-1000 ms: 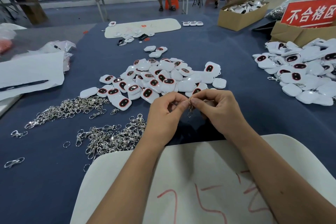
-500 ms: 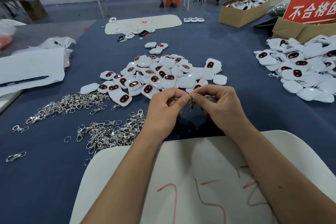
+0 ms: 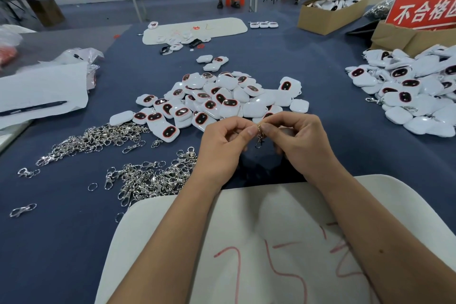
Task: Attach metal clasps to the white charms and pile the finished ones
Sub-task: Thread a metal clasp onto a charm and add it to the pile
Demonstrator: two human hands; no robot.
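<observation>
I have one metal clasp pinched between my two hands, held just above the blue desk in front of me. Its split ring sits at the top, caught between my left hand thumb tip and my right hand fingertips, and the lobster hook hangs straight down from it, so the long axis is close to vertical. Both hands are curled, fingertips pressed together on the ring; I judge I am working the ring open, though whether a charm is already on it I cannot tell, since my right fingers hide that side. The relation that matters for the next move: the loose white charms lie in a heap directly beyond my hands, the nearest ones almost touching my knuckles, about equally close to either hand. The pile of finished charms lies well off to my right, so the right hand is the nearer one for dropping a done piece there. Spare clasps sprawl to my left, near the left forearm. A white board with red writing lies under my wrists.
</observation>
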